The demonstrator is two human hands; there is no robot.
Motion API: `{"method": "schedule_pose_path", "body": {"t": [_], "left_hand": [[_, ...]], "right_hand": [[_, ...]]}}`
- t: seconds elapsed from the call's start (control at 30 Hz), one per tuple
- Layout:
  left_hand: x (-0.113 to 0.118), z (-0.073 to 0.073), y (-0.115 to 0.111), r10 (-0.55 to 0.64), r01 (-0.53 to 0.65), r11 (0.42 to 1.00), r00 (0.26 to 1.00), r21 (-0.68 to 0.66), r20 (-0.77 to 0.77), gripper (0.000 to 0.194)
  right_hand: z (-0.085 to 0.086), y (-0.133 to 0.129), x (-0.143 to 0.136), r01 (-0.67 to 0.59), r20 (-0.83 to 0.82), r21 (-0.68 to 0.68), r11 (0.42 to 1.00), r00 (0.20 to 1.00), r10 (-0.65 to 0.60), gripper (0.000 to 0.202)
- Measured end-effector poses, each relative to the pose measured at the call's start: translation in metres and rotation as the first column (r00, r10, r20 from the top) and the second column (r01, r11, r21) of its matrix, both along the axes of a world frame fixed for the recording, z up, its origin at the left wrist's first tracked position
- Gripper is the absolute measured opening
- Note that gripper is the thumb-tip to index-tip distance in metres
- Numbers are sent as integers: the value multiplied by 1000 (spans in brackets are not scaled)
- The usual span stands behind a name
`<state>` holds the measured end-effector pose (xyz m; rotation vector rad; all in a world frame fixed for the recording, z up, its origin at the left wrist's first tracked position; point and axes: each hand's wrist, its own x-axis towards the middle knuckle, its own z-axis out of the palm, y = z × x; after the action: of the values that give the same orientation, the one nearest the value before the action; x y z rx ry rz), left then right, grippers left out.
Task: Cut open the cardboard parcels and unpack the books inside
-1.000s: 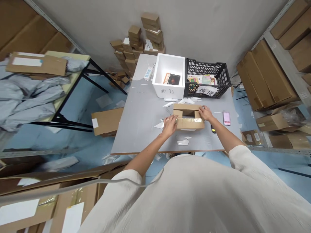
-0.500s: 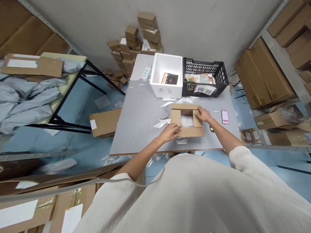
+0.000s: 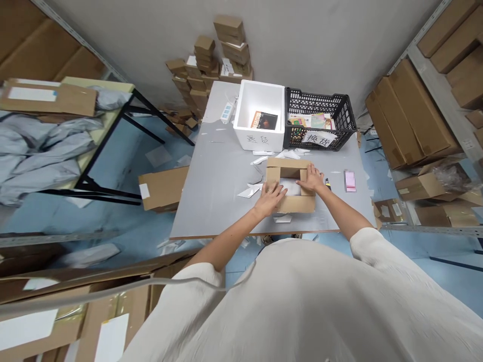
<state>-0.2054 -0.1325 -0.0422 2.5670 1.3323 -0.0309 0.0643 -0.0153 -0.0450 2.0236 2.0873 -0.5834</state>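
Observation:
A small brown cardboard box (image 3: pixel 291 163) lies on the grey table (image 3: pixel 215 201) with its flaps spread and something whitish (image 3: pixel 290 187) inside. My left hand (image 3: pixel 270 199) rests on the box's left flap, fingers apart. On the right flap lies my right hand (image 3: pixel 312 179), its fingers also spread and the thumb reaching toward the opening. Neither hand grips anything. A cutter with yellow and black parts (image 3: pixel 328 184) lies just right of my right hand. White paper scraps (image 3: pixel 249 190) are left of the box.
Behind the box stand a white foam bin (image 3: pixel 260 142) with a dark and orange item and a black plastic crate (image 3: pixel 320 139) holding printed packets. A phone (image 3: pixel 350 181) lies at right, a power strip (image 3: pixel 227 113) at the back left. Stacked boxes (image 3: pixel 229 30) stand by the wall.
My left hand has moved up from the box's lower left corner onto its left flap. My right hand has spread over the right flap. The cutter shows more now.

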Motion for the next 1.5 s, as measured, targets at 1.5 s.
{"method": "schedule_pose_path", "body": {"t": [1.5], "left_hand": [[-58, -12, 81, 107, -119, 946, 993, -303, -57, 170]], "right_hand": [[74, -17, 29, -460, 71, 284, 842, 885, 460, 68]]}}
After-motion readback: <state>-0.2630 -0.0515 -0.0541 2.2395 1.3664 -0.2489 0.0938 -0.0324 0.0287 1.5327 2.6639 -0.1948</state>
